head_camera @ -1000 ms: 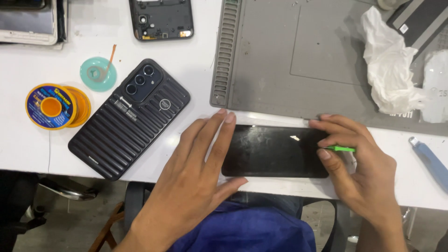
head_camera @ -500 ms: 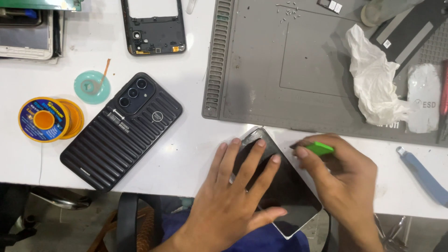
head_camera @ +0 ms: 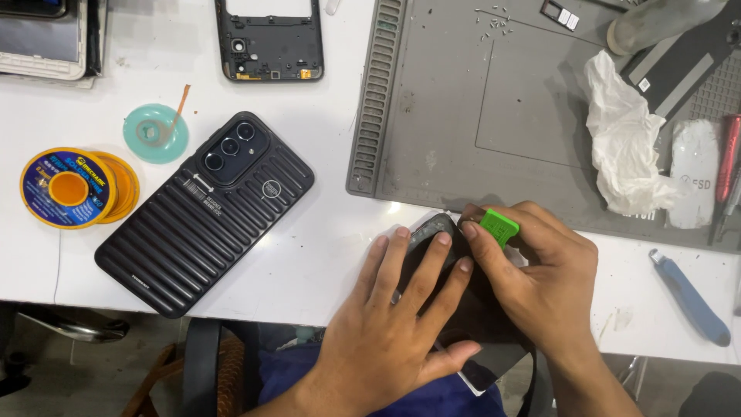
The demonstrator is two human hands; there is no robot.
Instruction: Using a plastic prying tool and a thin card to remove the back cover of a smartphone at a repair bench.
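Left hand (head_camera: 394, 324) lies flat with fingers spread on a dark phone (head_camera: 478, 320), pressing it down at the near edge of the white worktop (head_camera: 324, 255). Right hand (head_camera: 540, 286) pinches a small green pick (head_camera: 499, 225) against the phone's upper corner. To the left lies a black ribbed phone case (head_camera: 204, 216); beyond the hands sits a grey repair mat (head_camera: 502, 116) with a crumpled white tissue (head_camera: 625, 147), and a blue tool (head_camera: 689, 297) rests to the right.

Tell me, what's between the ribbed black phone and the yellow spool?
Nothing. In the head view, only bare white table lies between the ribbed black phone and the yellow spool.
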